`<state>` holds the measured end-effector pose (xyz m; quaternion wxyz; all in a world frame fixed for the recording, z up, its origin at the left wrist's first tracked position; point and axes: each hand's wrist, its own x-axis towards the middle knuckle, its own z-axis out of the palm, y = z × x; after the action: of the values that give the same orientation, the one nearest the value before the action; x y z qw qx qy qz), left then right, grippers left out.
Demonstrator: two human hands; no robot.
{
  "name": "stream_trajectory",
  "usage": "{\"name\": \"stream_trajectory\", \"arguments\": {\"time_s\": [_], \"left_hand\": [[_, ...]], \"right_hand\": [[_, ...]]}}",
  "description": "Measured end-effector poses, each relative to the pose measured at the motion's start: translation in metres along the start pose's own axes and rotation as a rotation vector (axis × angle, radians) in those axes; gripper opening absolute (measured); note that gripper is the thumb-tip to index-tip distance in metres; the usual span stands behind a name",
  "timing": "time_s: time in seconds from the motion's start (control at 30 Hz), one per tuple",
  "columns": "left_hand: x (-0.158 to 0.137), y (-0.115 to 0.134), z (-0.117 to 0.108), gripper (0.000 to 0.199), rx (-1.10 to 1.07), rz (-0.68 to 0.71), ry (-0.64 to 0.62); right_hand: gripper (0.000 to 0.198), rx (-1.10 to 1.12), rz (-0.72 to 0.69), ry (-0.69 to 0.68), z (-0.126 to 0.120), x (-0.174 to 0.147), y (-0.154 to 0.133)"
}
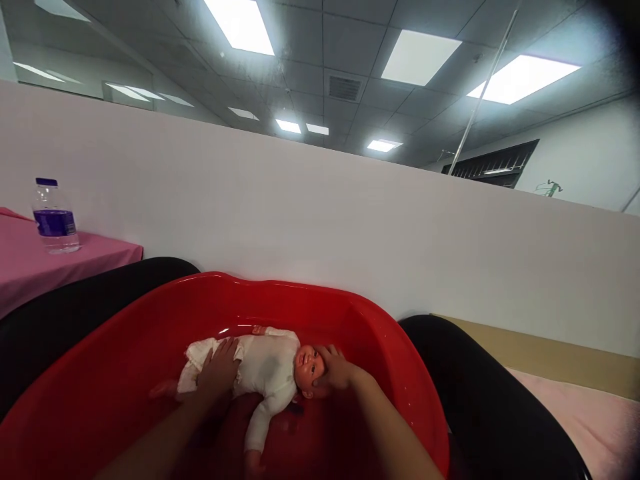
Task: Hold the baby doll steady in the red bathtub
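A baby doll (267,363) in a white long-sleeved top and pale bottoms lies on its back in a red tub (395,353) that appears to hold water. Its head points right, its legs left, and one arm stretches toward me. My left hand (220,368) grips the doll around the hips, with the thumb side hidden. At the other end, my right hand (335,368) cups the top of the doll's head, fingers curved around it. A small dark shape (296,407) shows below the head; I cannot make out what it is.
Black-clad legs (460,373) flank the tub on both sides. A white partition (300,213) rises right behind it. On the left, a bottle with a purple label (56,223) stands on a pink cloth (107,257). Pale pink fabric (575,413) lies at the right.
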<state>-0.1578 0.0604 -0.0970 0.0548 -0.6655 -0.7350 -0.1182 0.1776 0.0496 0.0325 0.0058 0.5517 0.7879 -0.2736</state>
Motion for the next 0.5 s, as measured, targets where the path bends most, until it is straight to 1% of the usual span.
{"name": "stream_trajectory", "arguments": {"time_s": [0.17,0.33,0.5], "left_hand": [[0.0004,0.0013,-0.0011,0.057,-0.033,-0.024,0.001],[0.0007,0.0015,-0.0003,0.057,-0.047,-0.032,0.003],[0.0004,0.0006,0.0002,0.054,-0.058,-0.007,0.031]], "right_hand": [[0.1,-0.014,-0.014,0.005,0.0021,0.004,0.0042],[0.101,-0.016,0.002,0.005,0.0028,0.0063,0.0062],[0.098,-0.002,-0.003,0.0,0.0011,0.0036,0.0047]]}}
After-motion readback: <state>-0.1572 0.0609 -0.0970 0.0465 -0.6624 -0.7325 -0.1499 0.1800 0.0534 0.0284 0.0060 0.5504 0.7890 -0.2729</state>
